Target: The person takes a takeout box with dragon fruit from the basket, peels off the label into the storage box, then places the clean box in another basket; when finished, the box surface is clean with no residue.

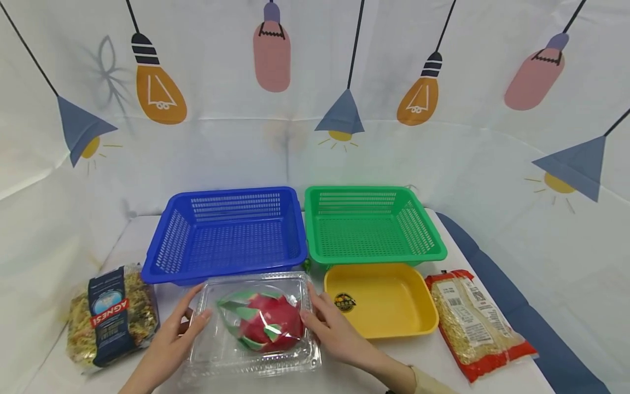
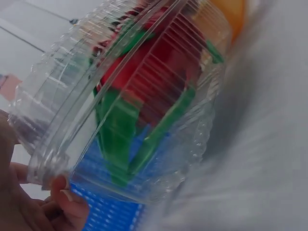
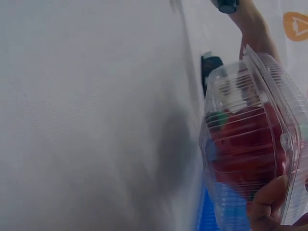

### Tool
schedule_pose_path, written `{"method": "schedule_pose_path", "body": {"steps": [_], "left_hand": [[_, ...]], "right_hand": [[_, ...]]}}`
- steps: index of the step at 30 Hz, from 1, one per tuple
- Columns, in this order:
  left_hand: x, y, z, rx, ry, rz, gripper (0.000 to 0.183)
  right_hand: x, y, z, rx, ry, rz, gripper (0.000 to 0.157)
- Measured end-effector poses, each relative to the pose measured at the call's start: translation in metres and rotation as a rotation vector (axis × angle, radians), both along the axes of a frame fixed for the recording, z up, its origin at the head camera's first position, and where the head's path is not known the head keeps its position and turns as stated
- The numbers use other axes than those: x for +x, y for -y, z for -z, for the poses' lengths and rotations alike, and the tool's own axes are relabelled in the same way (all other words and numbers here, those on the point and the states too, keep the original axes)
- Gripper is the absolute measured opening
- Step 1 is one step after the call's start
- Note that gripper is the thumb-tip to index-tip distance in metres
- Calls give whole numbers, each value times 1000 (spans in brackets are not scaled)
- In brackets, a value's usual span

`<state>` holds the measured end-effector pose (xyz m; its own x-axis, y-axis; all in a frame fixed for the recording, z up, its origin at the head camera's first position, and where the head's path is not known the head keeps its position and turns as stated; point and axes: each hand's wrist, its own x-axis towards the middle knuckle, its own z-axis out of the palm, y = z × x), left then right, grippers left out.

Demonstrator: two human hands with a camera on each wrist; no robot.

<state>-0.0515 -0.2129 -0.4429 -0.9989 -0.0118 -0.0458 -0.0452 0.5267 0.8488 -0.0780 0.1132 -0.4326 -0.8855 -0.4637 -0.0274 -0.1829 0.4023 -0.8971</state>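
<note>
Both hands hold a clear plastic clamshell box (image 1: 211, 345) by its two sides, in front of the blue basket. A red dragon fruit (image 1: 275, 323) with green leafy tips lies inside the box. My left hand (image 1: 169, 342) grips the left edge, thumb on top. On the opposite edge, my right hand (image 1: 339, 334) pinches the rim with thumb and fingers. In the left wrist view the box (image 2: 57, 125) is closed, fingers at its rim. From the right wrist, the thumb (image 3: 270, 195) presses on the box's side.
Behind the box stand a blue basket (image 1: 236, 271) and a green basket (image 1: 379, 258). A yellow tray (image 1: 394, 306) sits to the right of the box. At the left lies an Agnesi pasta bag (image 1: 113, 317); at the far right, a red-edged bag of grain (image 1: 474, 323).
</note>
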Motion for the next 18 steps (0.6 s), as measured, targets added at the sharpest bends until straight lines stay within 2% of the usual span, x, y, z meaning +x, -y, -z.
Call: {"method": "schedule_pose_path", "body": {"steps": [1, 9, 18], "left_hand": [[1, -2, -4, 11, 10, 7, 57], [7, -25, -28, 81, -68, 31, 57], [3, -52, -52, 133, -141, 89, 59]], "right_hand": [[1, -3, -4, -2, -2, 0, 64], [6, -30, -30, 20, -18, 8, 64], [9, -58, -55, 22, -29, 54, 61]]}}
